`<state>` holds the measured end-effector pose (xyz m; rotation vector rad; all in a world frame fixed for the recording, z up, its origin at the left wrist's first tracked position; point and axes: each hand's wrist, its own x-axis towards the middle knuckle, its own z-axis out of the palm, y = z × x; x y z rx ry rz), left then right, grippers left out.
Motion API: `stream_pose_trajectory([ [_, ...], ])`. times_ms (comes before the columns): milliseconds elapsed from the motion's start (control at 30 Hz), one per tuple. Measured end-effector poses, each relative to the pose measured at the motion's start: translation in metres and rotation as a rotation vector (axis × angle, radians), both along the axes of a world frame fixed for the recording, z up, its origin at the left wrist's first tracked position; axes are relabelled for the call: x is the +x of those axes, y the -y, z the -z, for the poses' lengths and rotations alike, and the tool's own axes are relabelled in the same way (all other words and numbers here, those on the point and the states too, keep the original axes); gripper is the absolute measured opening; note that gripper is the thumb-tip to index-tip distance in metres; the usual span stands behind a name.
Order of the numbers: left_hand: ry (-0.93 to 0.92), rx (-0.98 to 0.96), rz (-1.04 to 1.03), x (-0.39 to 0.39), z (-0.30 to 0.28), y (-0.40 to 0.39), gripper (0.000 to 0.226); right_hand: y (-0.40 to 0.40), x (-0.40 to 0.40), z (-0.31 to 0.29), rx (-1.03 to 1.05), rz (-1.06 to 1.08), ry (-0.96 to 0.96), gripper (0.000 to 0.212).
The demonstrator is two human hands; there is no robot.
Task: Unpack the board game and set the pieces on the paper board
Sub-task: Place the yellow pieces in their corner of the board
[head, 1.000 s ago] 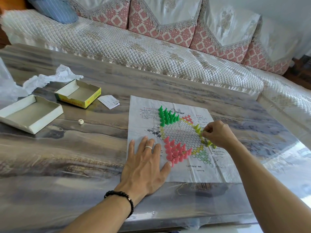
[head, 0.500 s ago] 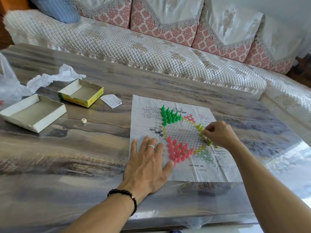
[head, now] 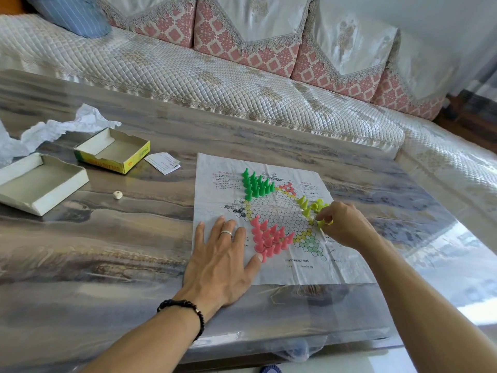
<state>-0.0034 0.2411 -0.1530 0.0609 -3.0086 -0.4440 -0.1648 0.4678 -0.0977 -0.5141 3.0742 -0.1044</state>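
The left hand [head: 222, 261] lies flat, palm down, fingers [head: 200, 234] straight and spread — a ring on one, the thumb angled out to the right. A dark beaded bracelet [head: 185, 309] circles its wrist, the bare forearm running back toward the lower left. The right hand [head: 343, 224] is curled, fingertips bunched in a pinch — its forearm stretches back to the lower right.

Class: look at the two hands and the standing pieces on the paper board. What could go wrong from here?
1. The left hand lies flat on the paper board, thumb touching the pink pieces; any slide could topple them.
2. The right hand pinches a yellow piece near the others; a nudge might knock them over.
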Motion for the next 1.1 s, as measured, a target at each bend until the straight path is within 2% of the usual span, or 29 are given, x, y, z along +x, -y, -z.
stream_pose_trajectory([
  [200,-0.003,0.008,0.001,0.000,0.000,0.000,0.064,-0.003,0.002,0.003,0.081,-0.025,-0.037,0.020],
  [433,-0.003,0.004,0.002,-0.001,0.002,0.001,0.066,-0.001,0.002,-0.001,-0.431,0.175,-0.088,0.013],
  [533,-0.005,0.011,0.001,0.000,0.002,0.001,0.065,0.004,0.002,0.006,-0.540,0.262,-0.100,0.011],
  [767,-0.007,0.012,-0.002,-0.001,0.000,0.001,0.066,0.014,0.005,0.026,-0.456,0.240,-0.037,0.012],
  [1100,0.000,0.008,0.002,-0.001,0.001,0.001,0.065,0.017,0.004,0.030,-0.465,0.242,-0.040,0.007],
])
